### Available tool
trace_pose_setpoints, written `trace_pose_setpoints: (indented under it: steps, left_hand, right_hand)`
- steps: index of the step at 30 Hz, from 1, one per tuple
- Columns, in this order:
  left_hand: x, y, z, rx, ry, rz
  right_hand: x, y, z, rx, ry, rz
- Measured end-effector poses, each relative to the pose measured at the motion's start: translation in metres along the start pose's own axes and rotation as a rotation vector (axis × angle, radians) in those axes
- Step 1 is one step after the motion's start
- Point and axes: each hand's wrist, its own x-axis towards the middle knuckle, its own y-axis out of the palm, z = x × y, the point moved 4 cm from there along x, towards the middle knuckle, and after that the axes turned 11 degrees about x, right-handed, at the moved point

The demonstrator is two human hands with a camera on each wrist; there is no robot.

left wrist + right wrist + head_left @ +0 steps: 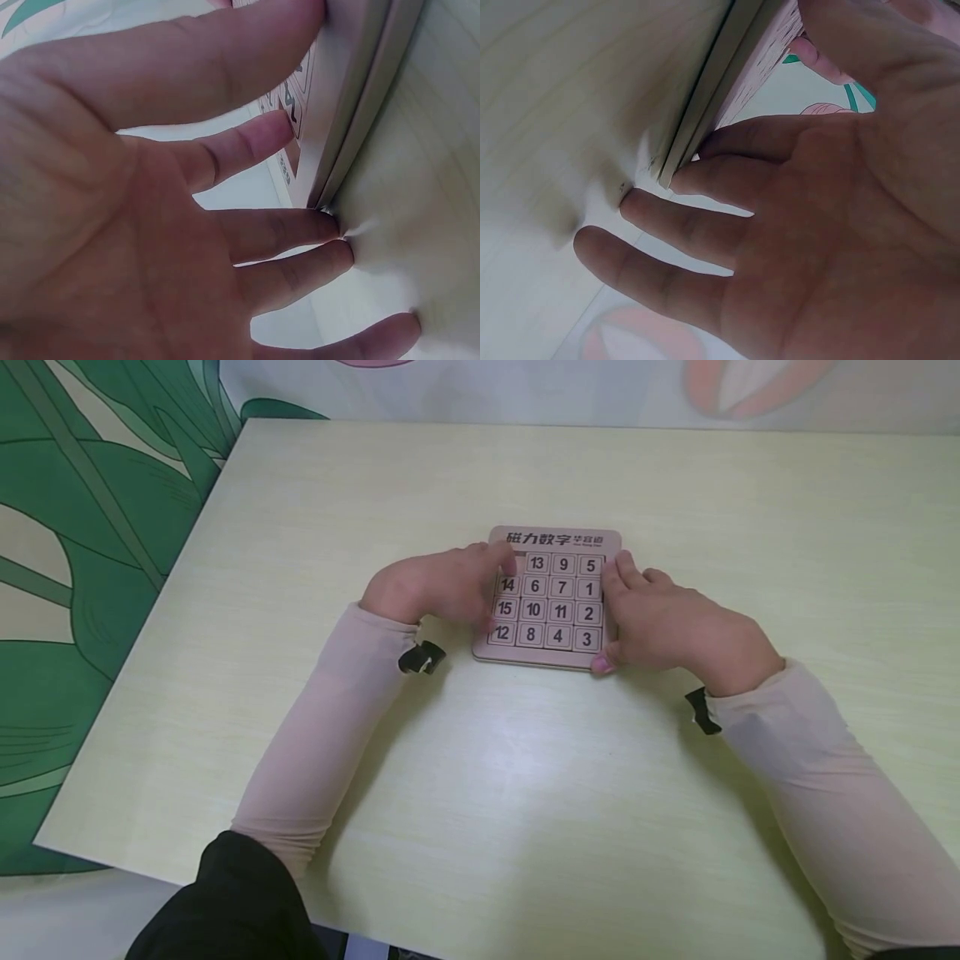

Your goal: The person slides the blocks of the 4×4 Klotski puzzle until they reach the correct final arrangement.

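A number sliding puzzle lies flat on the table, with a pink frame and pale numbered tiles. My left hand is at its left side. The left index fingertip touches the board near the 14 tile, by a gap in the top-left corner that it partly covers. The left thumb rests at the lower left edge; the other fingers stretch to the table. My right hand lies along the right edge, its straight fingers touching edge and table, its thumb at the lower right corner.
The pale wooden table extends around the puzzle. Behind it stands a light wall, and green leaf artwork borders the left side. Light sleeves with black clips cover both forearms.
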Motion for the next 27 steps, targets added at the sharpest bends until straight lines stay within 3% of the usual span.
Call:
trace_pose_setpoints:
  steps: [7, 14, 27]
  left_hand:
    - [0.0004, 0.0004, 0.0001, 0.024, -0.001, -0.020]
    - [0.0025, -0.0004, -0.0048, 0.064, -0.004, -0.082]
    - [0.0069, -0.0003, -0.0077, 0.108, -0.045, -0.109]
  right_hand:
    - [0.0004, -0.0003, -0.0009, 0.001, 0.006, 0.001]
    - [-0.0007, -0.0009, -0.0020, 0.004, 0.007, -0.002]
    - [-0.0039, -0.0019, -0.0058, 0.008, 0.010, -0.006]
